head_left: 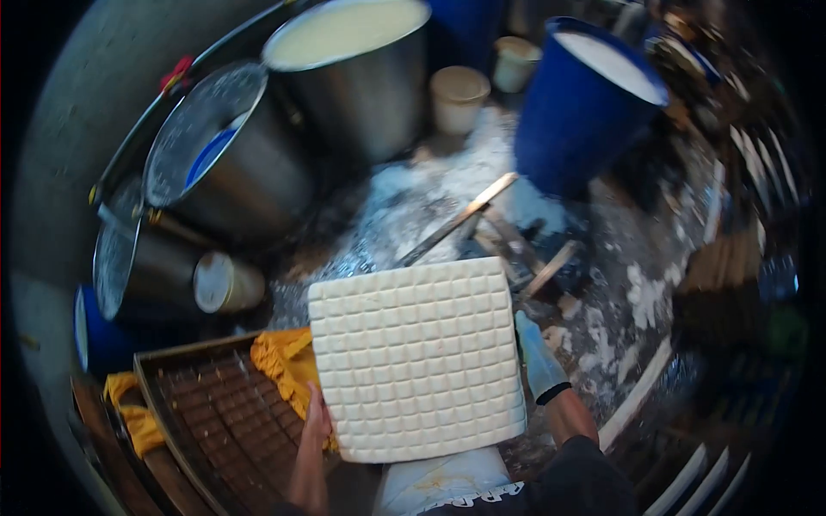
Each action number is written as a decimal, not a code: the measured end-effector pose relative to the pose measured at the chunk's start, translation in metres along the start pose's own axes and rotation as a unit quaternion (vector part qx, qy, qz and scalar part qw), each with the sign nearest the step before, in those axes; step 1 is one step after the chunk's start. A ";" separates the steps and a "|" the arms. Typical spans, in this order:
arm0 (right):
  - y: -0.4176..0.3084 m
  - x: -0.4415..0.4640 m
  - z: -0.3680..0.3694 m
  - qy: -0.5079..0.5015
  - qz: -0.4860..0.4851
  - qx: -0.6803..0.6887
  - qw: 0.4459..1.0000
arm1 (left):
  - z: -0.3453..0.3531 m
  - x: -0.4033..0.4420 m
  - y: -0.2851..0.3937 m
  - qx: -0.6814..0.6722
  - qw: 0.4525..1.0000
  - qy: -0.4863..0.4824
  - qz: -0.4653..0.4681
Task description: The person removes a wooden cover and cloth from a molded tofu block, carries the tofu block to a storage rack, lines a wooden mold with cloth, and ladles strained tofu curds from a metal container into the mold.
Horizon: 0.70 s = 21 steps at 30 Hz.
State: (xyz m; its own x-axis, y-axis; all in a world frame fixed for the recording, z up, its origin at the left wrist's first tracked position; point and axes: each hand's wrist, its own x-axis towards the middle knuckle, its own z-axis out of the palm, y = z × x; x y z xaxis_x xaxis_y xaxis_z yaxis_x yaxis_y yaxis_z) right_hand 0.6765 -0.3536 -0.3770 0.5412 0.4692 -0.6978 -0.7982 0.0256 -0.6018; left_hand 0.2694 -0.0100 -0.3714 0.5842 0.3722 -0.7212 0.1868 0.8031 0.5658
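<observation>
A large white slab scored into small squares is held up in front of my body. My left hand, bare, grips its lower left edge, with the fingers mostly hidden behind it. At the right edge my right hand, in a pale blue glove with a dark cuff, holds the slab from the side. Left of the slab lies a wooden frame with a brown gridded bottom. A yellow cloth hangs over the frame's corner, partly behind the slab.
Metal drums stand along the wall, one full of pale liquid. A blue barrel with white contents stands at the back right. Small buckets stand between them. Wooden sticks lie on the wet, white-stained floor ahead.
</observation>
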 end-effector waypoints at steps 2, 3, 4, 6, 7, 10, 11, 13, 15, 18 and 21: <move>0.005 -0.053 -0.021 0.014 -0.035 0.025 0.999 | 0.017 -0.025 0.015 0.072 0.997 -0.033 -0.006; 0.009 -0.088 -0.028 0.024 -0.056 0.040 0.997 | 0.018 -0.032 0.017 0.088 0.994 -0.067 0.000; 0.013 -0.126 -0.035 0.035 -0.079 0.058 0.995 | 0.020 -0.038 0.020 0.104 0.989 -0.103 0.002; 0.032 -0.208 -0.054 0.059 -0.123 0.091 0.986 | 0.048 -0.073 0.025 0.114 0.981 -0.155 -0.016; 0.045 -0.253 -0.062 0.076 -0.145 0.108 0.981 | 0.065 -0.095 0.026 0.096 0.981 -0.167 -0.025; 0.101 -0.381 -0.076 0.130 -0.212 0.167 0.954 | 0.102 -0.120 0.024 0.165 0.956 -0.240 -0.023; 0.119 -0.419 -0.077 0.149 -0.235 0.186 0.942 | 0.109 -0.123 0.022 0.217 0.941 -0.261 0.001; 0.151 -0.490 -0.075 0.185 -0.274 0.219 0.918 | 0.123 -0.127 0.014 0.393 0.856 -0.306 0.139; 0.166 -0.564 -0.075 0.208 -0.297 0.247 0.899 | 0.131 -0.141 0.018 0.582 0.646 -0.298 0.393; 0.186 -0.600 -0.053 0.272 -0.342 0.264 0.860 | 0.134 -0.088 0.019 0.611 0.430 -0.330 0.577; 0.236 -0.686 -0.099 0.322 -0.388 0.290 0.813 | 0.215 -0.154 -0.056 0.591 0.353 -0.454 0.565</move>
State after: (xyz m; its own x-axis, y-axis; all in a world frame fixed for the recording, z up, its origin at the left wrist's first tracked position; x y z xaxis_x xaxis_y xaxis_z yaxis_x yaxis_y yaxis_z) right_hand 0.1433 -0.7571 -0.0784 0.8185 -0.4424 -0.3664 -0.0395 0.5930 -0.8042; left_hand 0.3389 -0.2119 -0.2062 0.7257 -0.5900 0.3540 -0.6854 -0.5753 0.4463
